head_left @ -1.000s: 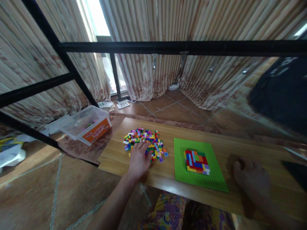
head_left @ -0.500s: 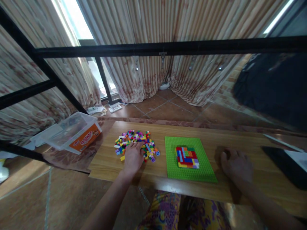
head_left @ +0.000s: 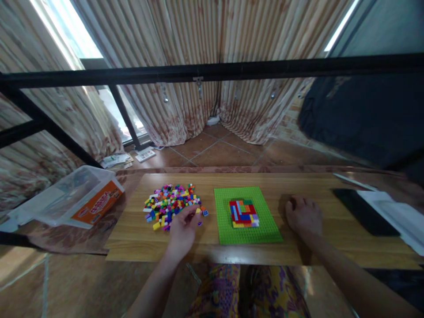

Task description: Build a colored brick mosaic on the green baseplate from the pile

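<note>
A heap of small multicoloured toy bricks (head_left: 165,205) lies loose on the left part of the wooden table. At the heap's near right edge, my left hand (head_left: 182,232) pinches a small yellow brick (head_left: 198,211) between thumb and forefinger. Beside those fingertips are a loose blue brick (head_left: 205,213) and a purple one. A green studded baseplate (head_left: 268,232) lies right of the heap, bearing a roughly square build of bricks (head_left: 244,214) in red, blue, orange, yellow and other colours. My right hand (head_left: 304,217) rests on the table right of the baseplate, fingers curled, with nothing visible in them.
A clear plastic box (head_left: 88,190) with an orange label stands on the floor to the left. On the table's right end lie a dark flat object (head_left: 364,212) and white sheets (head_left: 387,216). A black metal bar (head_left: 212,73) crosses in front of the curtains.
My left hand has drawn back from the heap with a yellow brick in its fingertips. The view has shifted to the right. My right hand stays on the table.
</note>
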